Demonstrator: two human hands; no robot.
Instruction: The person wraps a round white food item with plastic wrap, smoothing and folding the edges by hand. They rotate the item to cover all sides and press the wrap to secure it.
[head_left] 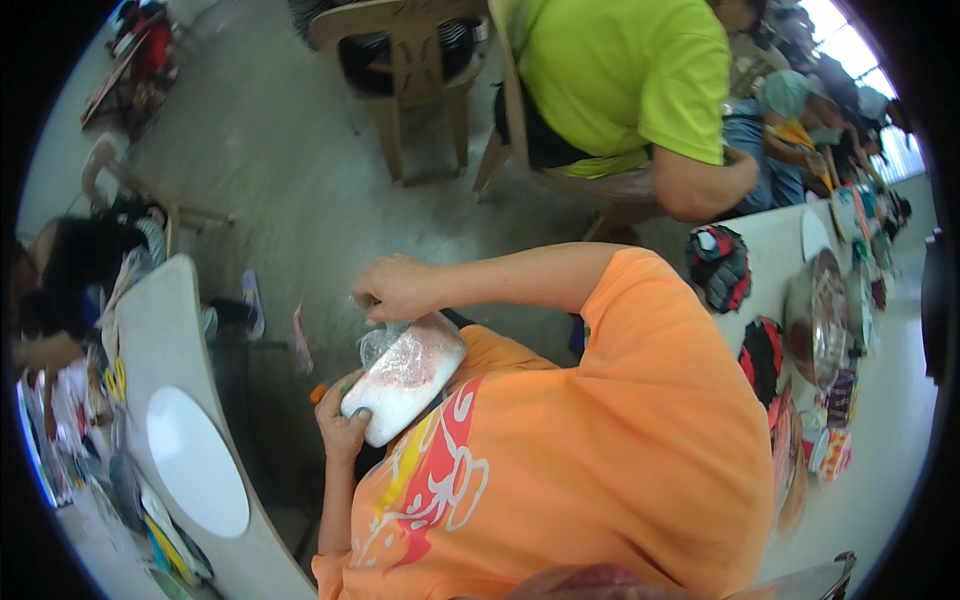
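A white foam tray (385, 405), tilted in front of my orange shirt, has clear wrap over it and a pinkish patch that I cannot make out. My left hand (345, 425) grips the tray's near left edge, thumb on top and fingers underneath. Above the tray's far edge, my right hand (400, 285) has its fingers curled together on bunched clear plastic wrap (378, 346). A small orange thing (318, 393) shows beside my left fingers, its kind unclear.
A light table (185, 330) with a white oval board (197, 462) stands at left. At right, another table holds a metal bowl (816, 320) and a black-and-red bundle (718, 268). A person in a lime shirt (625, 80) sits ahead near a brown chair (400, 60).
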